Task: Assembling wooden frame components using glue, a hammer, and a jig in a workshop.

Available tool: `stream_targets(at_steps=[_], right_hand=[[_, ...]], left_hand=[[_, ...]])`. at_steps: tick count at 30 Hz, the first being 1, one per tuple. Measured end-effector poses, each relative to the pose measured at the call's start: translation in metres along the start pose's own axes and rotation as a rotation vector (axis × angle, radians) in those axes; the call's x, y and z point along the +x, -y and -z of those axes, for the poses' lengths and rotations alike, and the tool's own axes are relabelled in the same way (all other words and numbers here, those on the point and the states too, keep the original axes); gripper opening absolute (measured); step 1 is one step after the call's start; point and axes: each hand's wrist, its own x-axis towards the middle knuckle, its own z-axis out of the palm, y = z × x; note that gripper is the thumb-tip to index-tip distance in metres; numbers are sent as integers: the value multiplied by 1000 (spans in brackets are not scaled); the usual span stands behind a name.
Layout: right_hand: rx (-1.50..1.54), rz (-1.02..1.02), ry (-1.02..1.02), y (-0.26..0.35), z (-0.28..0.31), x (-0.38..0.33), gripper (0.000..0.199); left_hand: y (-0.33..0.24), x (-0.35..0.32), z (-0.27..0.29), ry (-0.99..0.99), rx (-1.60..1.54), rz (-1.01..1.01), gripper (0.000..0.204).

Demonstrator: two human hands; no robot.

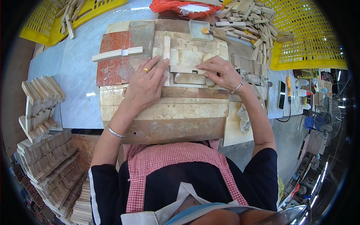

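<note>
My right hand (221, 73) pinches the right end of a short pale wooden strip (182, 69), which lies crosswise on the worn work board (165, 107) and has a dark notch near my fingertips. Against its left end stands a lengthwise wooden strip (167, 47). My left hand (147, 81) rests with fingers extended, its fingertips at this lengthwise strip; a ring is on one finger. Just nearer than the crosswise strip is a small worn wooden block (190, 78). Left of my left hand, a longer jointed wooden strip (108, 55) lies over a red-coated plate (112, 69).
Behind the board sits a small square dish (199, 30) with a yellow-tipped brush (206, 30). Loose wooden pieces (247, 18) are heaped at the back right, by a yellow basket (300, 37). Notched wooden pieces (48, 157) stand stacked at left. A phone (281, 95) lies right.
</note>
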Motion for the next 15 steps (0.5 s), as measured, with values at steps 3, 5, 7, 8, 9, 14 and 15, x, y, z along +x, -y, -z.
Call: stream_targets(at_steps=[3,5,7,8,9,14,15], right_hand=[[1,17,3,-4,-5,2,29],[-4,7,19,-1,-4,4,29],[-11,-4,29,-1,-4,7,29],[-23,13,34,-2,-4,8,29],[-35,30,38,-2,-5,8,29],[13,33,29,-5,-6,12,26],[17,33,28,-4,-4,14,25]], left_hand=[[0,-1,-1,4,-6,2,37],[-1,0,-1,15,-18,-7,37],[1,0,-1,39,-12,-11,38],[1,1,0,58,-4,-16,40],[-3,2,1,60,-5,-20,40],[-46,24,-20,83,-15,-19,64],[-52,19,-33,108,-34,-33,71]])
